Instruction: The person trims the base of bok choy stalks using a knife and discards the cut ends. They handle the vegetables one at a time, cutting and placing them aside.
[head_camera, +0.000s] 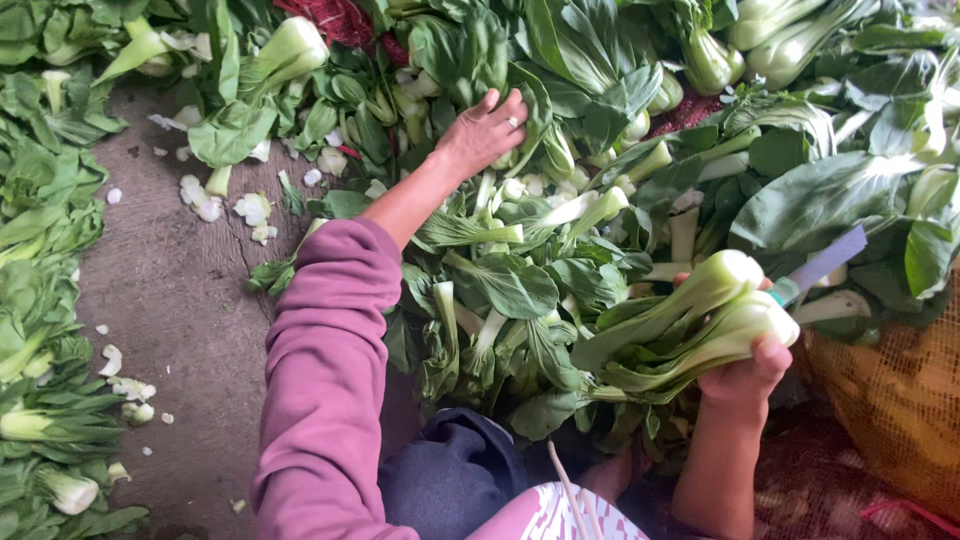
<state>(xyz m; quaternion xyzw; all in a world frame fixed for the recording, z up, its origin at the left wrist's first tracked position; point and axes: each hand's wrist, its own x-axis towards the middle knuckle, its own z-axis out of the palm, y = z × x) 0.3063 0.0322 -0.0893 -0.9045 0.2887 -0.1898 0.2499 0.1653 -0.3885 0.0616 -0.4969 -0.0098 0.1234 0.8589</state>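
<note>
The left hand (487, 130) is reaching forward into a big heap of bok choy (560, 230), palm down, fingers spread and curling over the leaves near the far middle of the pile. Its grip is resting loosely on the greens there; whether it is actually closing on a stalk cannot be told, since the fingertips are sinking among the leaves. A ring is showing on one finger, and a mauve sleeve (330, 370) is covering the arm down to the wrist.

The right hand (745, 375) is sitting nearer the body, at the right edge of the heap. Its grip is wrapping tightly from below around two bok choy heads (700, 320), their pale thick bases pointing right and their dark leaves trailing left. The same hand is also pinching a knife (825, 262), whose flat grey blade is sticking out up and to the right, just beyond the bases.

Cut trimmings (230, 205) are lying scattered on the bare concrete floor (170, 300) to the left, with more bok choy lining the floor's left edge. An orange mesh sack (895, 400) is lying at the lower right.
</note>
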